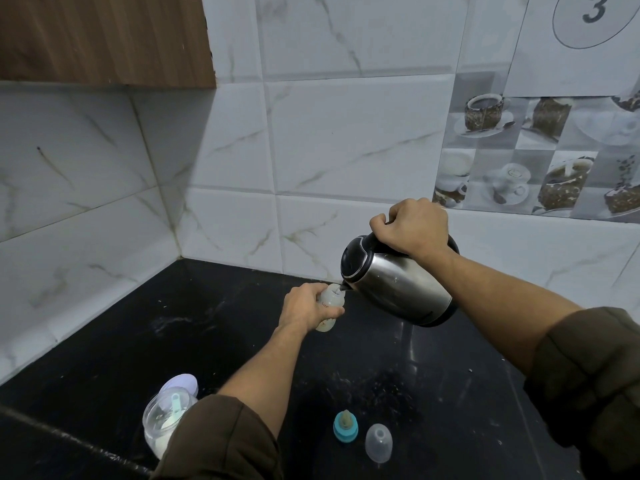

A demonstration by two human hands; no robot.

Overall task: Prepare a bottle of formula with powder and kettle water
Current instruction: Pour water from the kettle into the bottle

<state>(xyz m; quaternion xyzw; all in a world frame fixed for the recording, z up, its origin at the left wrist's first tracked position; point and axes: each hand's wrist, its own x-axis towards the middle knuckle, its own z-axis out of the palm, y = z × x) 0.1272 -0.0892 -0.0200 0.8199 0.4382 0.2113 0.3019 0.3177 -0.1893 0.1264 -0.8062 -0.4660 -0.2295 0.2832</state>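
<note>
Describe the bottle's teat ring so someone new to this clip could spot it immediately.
Start at the black countertop and look to its near edge, between the person's two forearms. The teat ring stands there, just left of a clear domed cap. Its blue collar with a yellowish teat in the middle sets it apart; the cap beside it is colourless.

Marble-tiled walls (346, 140), black countertop (138, 327)
</note>
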